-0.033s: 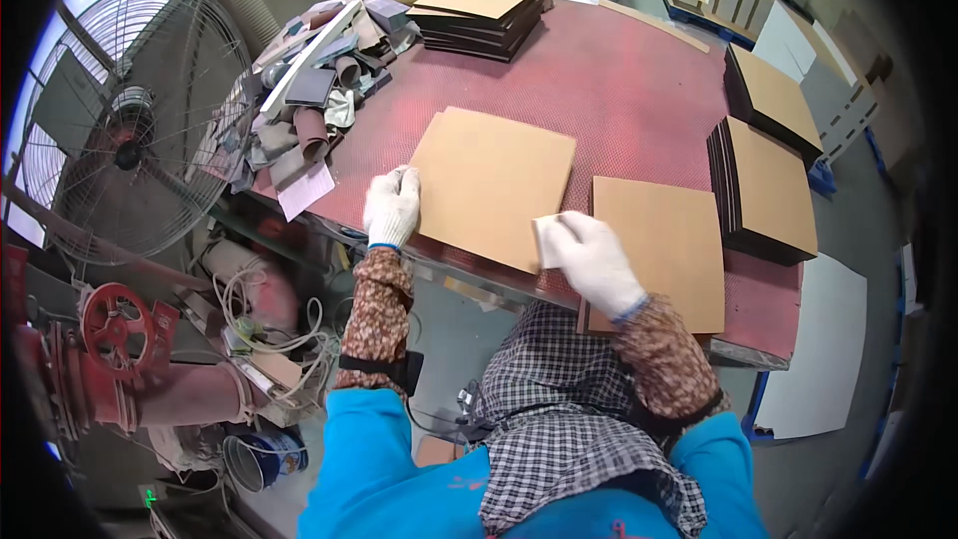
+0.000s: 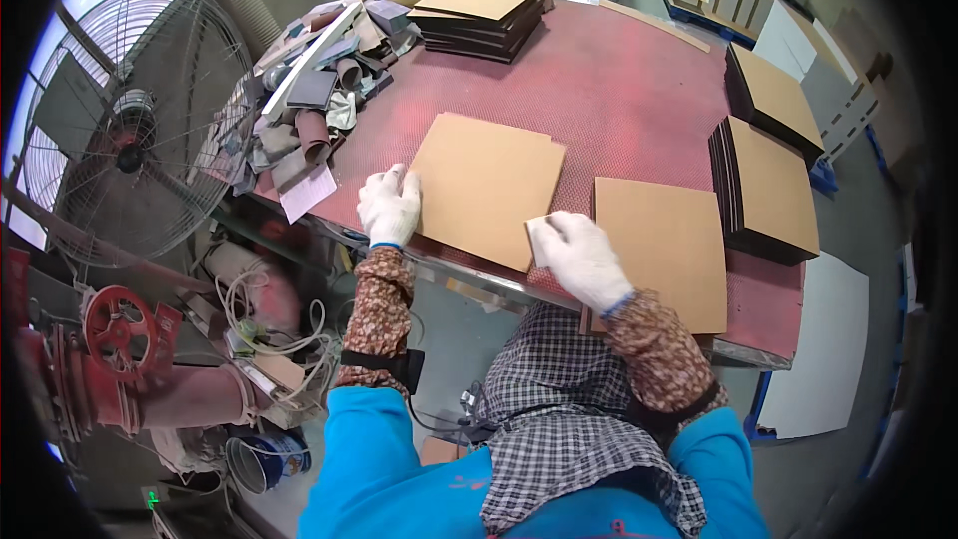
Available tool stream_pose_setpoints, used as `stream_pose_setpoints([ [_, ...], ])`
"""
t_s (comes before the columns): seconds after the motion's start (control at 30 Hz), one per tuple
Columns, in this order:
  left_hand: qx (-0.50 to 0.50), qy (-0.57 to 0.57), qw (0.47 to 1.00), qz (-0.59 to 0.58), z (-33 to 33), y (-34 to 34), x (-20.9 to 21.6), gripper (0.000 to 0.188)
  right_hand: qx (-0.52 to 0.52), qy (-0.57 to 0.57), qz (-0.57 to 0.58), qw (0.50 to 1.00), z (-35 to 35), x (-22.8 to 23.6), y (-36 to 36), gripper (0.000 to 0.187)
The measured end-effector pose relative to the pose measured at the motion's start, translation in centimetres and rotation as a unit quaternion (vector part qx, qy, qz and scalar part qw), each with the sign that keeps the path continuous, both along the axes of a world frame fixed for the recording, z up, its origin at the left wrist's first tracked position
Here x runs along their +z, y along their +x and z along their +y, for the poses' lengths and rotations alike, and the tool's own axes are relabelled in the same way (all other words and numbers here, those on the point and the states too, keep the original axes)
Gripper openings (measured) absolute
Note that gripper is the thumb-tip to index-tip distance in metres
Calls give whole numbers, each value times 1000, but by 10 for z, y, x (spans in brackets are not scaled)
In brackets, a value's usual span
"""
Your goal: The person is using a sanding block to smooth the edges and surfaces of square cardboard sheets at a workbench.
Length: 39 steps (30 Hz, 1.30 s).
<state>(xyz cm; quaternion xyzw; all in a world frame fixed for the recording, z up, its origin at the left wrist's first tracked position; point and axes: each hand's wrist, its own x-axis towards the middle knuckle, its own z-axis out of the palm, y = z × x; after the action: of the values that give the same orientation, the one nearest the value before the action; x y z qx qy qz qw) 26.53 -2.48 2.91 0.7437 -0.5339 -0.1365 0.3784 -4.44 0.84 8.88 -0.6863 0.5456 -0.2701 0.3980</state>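
Observation:
Two or more square tan panels lie loosely stacked before me, the top panel slightly askew over the one beneath. My left hand, in a white knit glove, grips the top panel's left edge with bent fingers. My gloved right hand is closed around a small pale flat block, held against the panel's near right edge. The block's exact kind cannot be made out, as the fingers cover much of it. Close by on the right, another tan panel stack reaches the table's front edge.
The red table also carries dark-edged panel stacks at the right and far side. Sandpaper rolls and scraps crowd its left edge. A large fan and red handwheel stand left; a bucket sits on the floor.
The top panel has turned and shifted slightly, baring a corner of the panel below. My right hand has moved a little left with the pale block; my left hand has shifted slightly left.

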Motion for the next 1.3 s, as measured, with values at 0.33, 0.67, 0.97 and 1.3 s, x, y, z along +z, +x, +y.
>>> stream_pose_setpoints([
  [0.33, 169, -61, 978, -104, -3, 4, -35, 32, 37, 30, 128, 991, -12, -43, 59, 51],
  [0.67, 198, -72, 971, -110, -21, 5, -45, 39, 54, 13, 159, 986, -25, -57, 62, 49],
  [0.97, 115, -178, 976, -57, 11, -55, -38, 46, 16, -212, 231, 949, 42, -14, -74, 33],
  [1.3, -192, -48, 961, 193, 25, -271, -43, 69, -177, -60, 281, 941, 120, -22, -192, 26],
])
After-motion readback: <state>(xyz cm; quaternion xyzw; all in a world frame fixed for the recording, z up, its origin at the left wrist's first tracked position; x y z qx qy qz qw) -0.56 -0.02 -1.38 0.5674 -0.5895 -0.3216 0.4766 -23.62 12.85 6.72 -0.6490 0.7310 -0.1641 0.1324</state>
